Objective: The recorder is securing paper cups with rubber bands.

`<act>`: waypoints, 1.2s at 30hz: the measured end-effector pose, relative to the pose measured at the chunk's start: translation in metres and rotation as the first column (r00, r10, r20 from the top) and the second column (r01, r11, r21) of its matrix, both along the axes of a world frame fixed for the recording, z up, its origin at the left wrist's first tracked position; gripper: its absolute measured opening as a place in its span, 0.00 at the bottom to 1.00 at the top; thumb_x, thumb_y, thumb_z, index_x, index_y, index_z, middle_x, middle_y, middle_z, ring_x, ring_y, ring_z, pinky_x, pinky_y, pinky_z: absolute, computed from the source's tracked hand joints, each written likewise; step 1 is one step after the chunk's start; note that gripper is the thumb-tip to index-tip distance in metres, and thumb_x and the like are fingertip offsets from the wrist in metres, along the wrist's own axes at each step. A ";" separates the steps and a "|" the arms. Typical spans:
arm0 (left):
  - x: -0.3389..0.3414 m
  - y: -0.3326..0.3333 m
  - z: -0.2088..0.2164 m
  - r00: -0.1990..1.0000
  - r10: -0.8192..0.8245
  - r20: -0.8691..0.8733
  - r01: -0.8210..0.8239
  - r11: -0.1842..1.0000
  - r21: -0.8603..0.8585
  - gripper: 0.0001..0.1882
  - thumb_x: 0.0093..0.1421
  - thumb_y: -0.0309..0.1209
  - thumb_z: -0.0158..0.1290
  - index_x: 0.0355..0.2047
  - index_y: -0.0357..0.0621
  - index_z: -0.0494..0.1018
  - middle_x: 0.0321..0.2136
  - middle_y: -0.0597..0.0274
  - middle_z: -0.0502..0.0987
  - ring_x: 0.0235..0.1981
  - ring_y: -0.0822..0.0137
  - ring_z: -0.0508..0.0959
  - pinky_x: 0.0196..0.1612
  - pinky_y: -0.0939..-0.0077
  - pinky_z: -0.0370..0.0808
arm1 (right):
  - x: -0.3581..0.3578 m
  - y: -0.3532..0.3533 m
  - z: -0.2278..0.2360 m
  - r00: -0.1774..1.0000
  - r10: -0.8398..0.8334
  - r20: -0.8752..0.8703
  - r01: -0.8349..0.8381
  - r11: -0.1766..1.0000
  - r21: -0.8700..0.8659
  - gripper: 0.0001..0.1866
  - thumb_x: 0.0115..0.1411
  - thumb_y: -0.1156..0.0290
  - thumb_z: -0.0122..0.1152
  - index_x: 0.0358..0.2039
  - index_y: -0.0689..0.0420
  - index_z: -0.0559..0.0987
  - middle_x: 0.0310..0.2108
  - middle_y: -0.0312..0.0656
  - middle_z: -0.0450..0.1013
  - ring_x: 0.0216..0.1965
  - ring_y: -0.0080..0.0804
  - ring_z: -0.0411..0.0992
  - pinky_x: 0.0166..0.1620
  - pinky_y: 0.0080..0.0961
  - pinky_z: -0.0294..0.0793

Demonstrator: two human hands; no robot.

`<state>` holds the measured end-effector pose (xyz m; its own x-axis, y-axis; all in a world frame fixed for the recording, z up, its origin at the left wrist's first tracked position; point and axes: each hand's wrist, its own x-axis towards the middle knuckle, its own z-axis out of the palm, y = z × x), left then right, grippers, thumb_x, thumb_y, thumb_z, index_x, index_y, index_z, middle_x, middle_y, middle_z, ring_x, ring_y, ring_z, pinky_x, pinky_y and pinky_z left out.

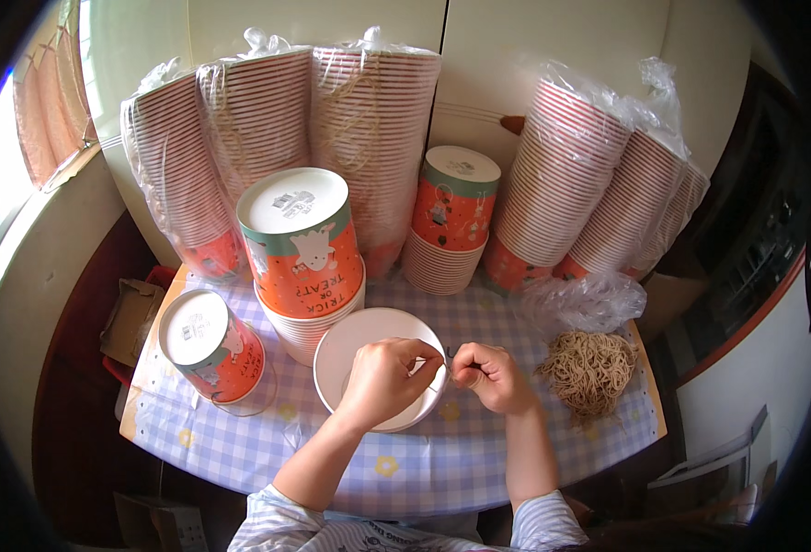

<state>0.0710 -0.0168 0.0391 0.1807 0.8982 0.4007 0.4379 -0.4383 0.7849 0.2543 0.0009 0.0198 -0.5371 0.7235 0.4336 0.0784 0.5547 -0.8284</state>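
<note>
Paper bucket (375,327) on the table (240,451)

From here I judge it light and fairly stiff, though its wall could dent; I'd grip the rim (378,311). It looks round, white inside, mouth up, beneath my left hand (390,379). Its fingers (424,350) and my right hand's (496,377) pinch together, apparently on thin cord (448,365).

A round paper bucket (355,339), white and plain inside, sits mouth up near the middle of the bench (332,478). A thin cord (448,362) shows at its right rim, too fine to trace fully.
</note>
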 end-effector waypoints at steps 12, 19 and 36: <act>-0.012 -0.011 0.004 0.852 -0.225 -0.473 0.231 0.972 -0.046 0.33 0.36 0.45 0.64 0.41 0.46 0.66 0.35 0.57 0.69 0.42 0.57 0.70 0.43 0.66 0.68 | 0.017 -0.001 0.009 0.940 -0.308 -0.145 0.297 0.950 -0.092 0.07 0.60 0.69 0.48 0.27 0.58 0.67 0.22 0.31 0.63 0.24 0.16 0.61 0.29 0.13 0.62; -0.008 -0.008 -0.009 0.675 -0.285 -0.681 0.349 0.936 -0.045 0.07 0.46 0.34 0.55 0.26 0.49 0.73 0.29 0.64 0.71 0.39 0.65 0.71 0.41 0.69 0.68 | 0.028 -0.006 0.017 0.901 -0.385 -0.198 0.365 0.922 -0.132 0.07 0.60 0.70 0.49 0.27 0.58 0.67 0.21 0.31 0.64 0.24 0.15 0.61 0.29 0.12 0.62; -0.002 0.015 -0.010 0.979 -0.012 -0.204 0.069 0.960 0.271 0.10 0.42 0.25 0.57 0.28 0.46 0.76 0.26 0.64 0.72 0.31 0.63 0.71 0.32 0.69 0.66 | 0.025 -0.023 0.025 0.965 -0.175 -0.195 0.128 0.964 -0.234 0.08 0.56 0.78 0.52 0.35 0.59 0.66 0.28 0.33 0.66 0.29 0.15 0.65 0.32 0.12 0.66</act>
<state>0.0694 -0.0013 0.0287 0.3157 0.7481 0.5837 0.5497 -0.6456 0.5301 0.2792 -0.0226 0.0449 -0.3268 0.8785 0.3485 -0.0430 0.3546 -0.9340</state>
